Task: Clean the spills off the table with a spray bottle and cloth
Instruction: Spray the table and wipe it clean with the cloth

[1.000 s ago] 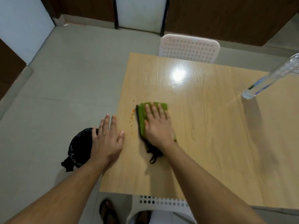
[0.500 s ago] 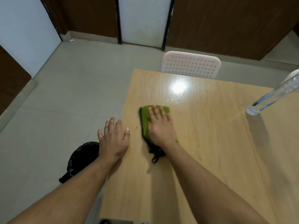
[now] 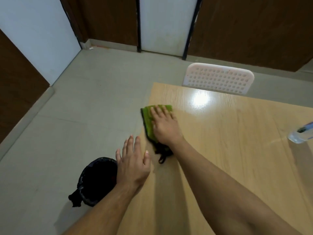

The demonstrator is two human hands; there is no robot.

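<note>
Right hand [image 3: 165, 127], fingers straight, pressed flat on green cloth [image 3: 149, 121] at left edge of wood-grain counter [image 3: 228, 150]; cloth's dark fringe partly hidden beneath wrist. Left hand [image 3: 133, 164] open, flat, at same edge. Clear plastic spray bottle [image 3: 300, 135] at right edge, cropped. Black bag-lined bin [image 3: 94, 180] on floor. Perforated white chair [image 3: 218, 78] at far edge.

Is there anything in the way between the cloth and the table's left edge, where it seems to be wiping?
Nothing visible. The green cloth under the right hand already reaches the table edge. The left hand lies open nearer the person, beside that path, above a black bin on the floor.
</note>
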